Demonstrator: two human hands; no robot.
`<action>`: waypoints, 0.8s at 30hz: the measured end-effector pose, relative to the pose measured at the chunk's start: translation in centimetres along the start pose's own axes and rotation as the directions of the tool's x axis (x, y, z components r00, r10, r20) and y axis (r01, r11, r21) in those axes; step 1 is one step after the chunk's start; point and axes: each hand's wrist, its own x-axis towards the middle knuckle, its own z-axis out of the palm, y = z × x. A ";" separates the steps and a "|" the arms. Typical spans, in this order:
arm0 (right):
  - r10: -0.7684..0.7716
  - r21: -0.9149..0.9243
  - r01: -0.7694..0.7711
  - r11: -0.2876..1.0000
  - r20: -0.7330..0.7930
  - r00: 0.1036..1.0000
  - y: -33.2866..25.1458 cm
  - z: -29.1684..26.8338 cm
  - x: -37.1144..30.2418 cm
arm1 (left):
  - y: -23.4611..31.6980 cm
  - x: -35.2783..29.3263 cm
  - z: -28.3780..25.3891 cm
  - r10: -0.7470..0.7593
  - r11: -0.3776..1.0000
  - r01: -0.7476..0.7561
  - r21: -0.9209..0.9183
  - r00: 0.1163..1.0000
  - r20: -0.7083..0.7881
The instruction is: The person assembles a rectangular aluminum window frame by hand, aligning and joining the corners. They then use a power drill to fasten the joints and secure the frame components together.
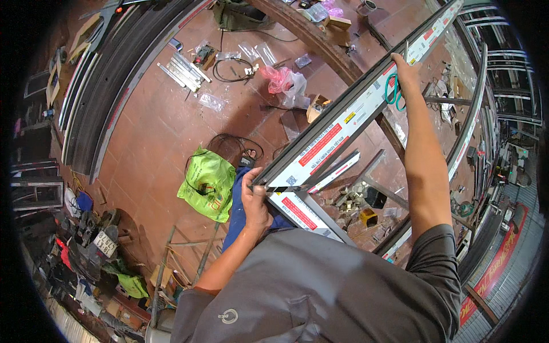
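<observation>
A long dark metal profile [354,111], faced with white printed protective film, runs diagonally from my waist to the upper right. At its near end, it meets a shorter film-covered profile [303,212] at an angle, with a narrow dark gap at the joint. My left hand [255,201] is closed around that corner, thumb toward the joint. Farther up, my right hand [407,75] is closed at the long profile's edge. Green-handled scissors [394,93] are held in it, their loops below the fingers and a thin blade tip showing above. The palm side of the right hand is hidden.
A lime-green plastic bag [209,186] lies on the tiled floor [148,148] to the left. Long dark profiles [114,91] are stacked at the far left. White strips [184,72], a pink bag [277,79] and small hardware [357,200] are scattered around. A metal beam [311,37] crosses the back.
</observation>
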 end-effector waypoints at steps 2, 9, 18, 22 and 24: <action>0.006 0.031 -0.006 0.999 0.003 1.000 1.0 -0.3 0.9 | -0.4 0.6 0.3 -0.095 0.985 0.089 -0.148 0.995 -0.038; -0.062 0.048 0.066 0.997 -0.073 0.995 -2.1 -0.4 -1.5 | -1.0 1.4 0.5 -0.211 0.953 0.158 -0.259 0.959 -0.190; -0.010 0.109 0.006 0.994 0.039 0.999 -0.5 -0.2 -0.1 | -1.1 2.3 1.2 -0.158 0.974 0.121 -0.189 0.968 -0.193; -0.058 -0.044 0.058 0.997 0.006 0.998 0.8 -0.9 0.9 | 0.7 1.9 1.3 -0.231 0.907 0.192 -0.375 0.971 -0.062; -0.092 -0.031 0.091 0.995 -0.023 0.996 1.5 -0.3 0.9 | 1.2 2.2 0.7 -0.302 0.873 0.256 -0.416 0.952 -0.048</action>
